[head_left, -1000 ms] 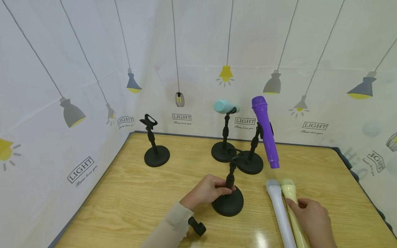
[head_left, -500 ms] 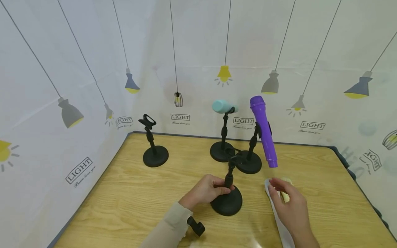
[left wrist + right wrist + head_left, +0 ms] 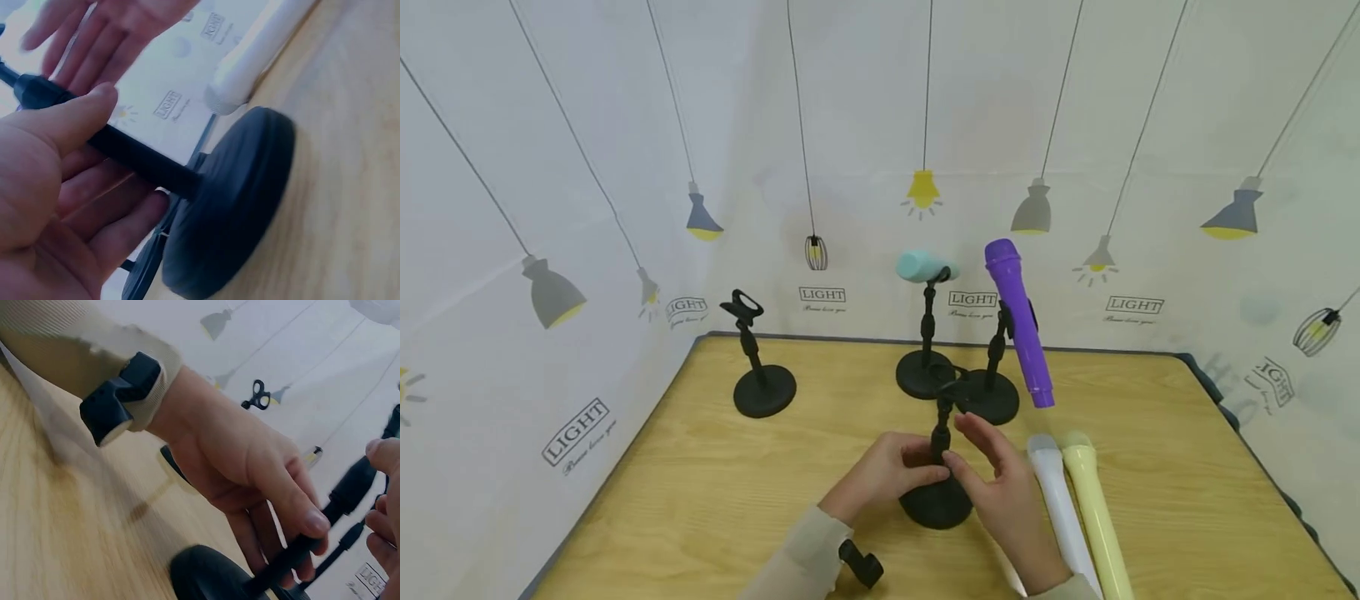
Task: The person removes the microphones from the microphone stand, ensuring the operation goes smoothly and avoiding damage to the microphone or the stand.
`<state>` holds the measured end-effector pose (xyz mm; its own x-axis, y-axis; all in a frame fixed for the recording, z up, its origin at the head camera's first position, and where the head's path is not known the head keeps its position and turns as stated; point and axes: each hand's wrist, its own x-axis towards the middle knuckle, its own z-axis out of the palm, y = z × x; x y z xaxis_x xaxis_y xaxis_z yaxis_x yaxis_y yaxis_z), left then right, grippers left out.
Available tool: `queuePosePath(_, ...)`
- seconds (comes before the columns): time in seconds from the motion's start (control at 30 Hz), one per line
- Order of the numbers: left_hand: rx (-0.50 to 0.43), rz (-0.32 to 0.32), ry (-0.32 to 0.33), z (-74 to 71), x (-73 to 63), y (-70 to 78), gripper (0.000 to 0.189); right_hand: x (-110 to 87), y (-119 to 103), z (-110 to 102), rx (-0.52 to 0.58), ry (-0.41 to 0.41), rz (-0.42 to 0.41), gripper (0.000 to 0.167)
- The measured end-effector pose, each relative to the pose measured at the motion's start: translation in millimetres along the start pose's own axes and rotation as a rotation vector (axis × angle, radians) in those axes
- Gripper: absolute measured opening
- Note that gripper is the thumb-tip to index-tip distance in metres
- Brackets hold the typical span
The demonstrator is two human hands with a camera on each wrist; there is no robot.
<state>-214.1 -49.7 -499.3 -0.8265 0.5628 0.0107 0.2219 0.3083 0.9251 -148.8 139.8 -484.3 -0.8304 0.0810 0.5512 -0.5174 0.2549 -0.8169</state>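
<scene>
A black desktop microphone stand [image 3: 936,507] stands at the front middle of the table. My left hand [image 3: 883,473] grips its pole just above the round base, thumb on one side and fingers behind. On the pole's other side is my right hand [image 3: 1011,500], fingers spread and thumb close to the collar. The left wrist view shows the pole lying across the left palm, with the right hand [image 3: 119,31] beyond it. A white microphone [image 3: 1060,500] and a pale yellow microphone [image 3: 1093,508] lie side by side at the right, the white one partly behind the right forearm.
Behind the gripped stand, a purple microphone [image 3: 1018,321] sits tilted in one stand [image 3: 992,400] and a light blue microphone [image 3: 921,267] rests in another [image 3: 917,377]. A stand with a bare clip [image 3: 763,392] is at the back left. Lamp-printed walls border the table.
The right hand has left the microphones and moved left to the gripped stand's pole. The left hand keeps its hold. The head view has shifted slightly.
</scene>
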Motion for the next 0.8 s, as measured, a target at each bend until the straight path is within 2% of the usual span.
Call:
queuePosePath(0.07, -0.014, 0.01, 0.034, 1.8, -2.8, -0.8, 0.021, 0.4, -1, 9, -0.008, 0.008, 0.019, 0.051)
queuePosePath(0.27, 0.016, 0.097, 0.122, 9.1, -3.9, -2.5, 0.022, 3.5, -5, 23, -0.024, 0.037, 0.063, 0.041)
queuePosePath(0.5, 0.058, 0.115, 0.166, 9.0, -3.0, -3.7, 0.02, 10.1, -4, 30, 0.024, 0.042, 0.124, 0.031)
queuePosePath(0.63, 0.072, 0.153, 0.179, 10.6, -2.4, -4.1, 0.021, 10.6, -3, 32, 0.047, 0.049, 0.107, 0.025)
queuePosePath(0.8, 0.088, 0.209, 0.201, 15.9, -1.8, -4.5, 0.019, 8.9, 0, 31, 0.011, 0.063, 0.04, 0.023)
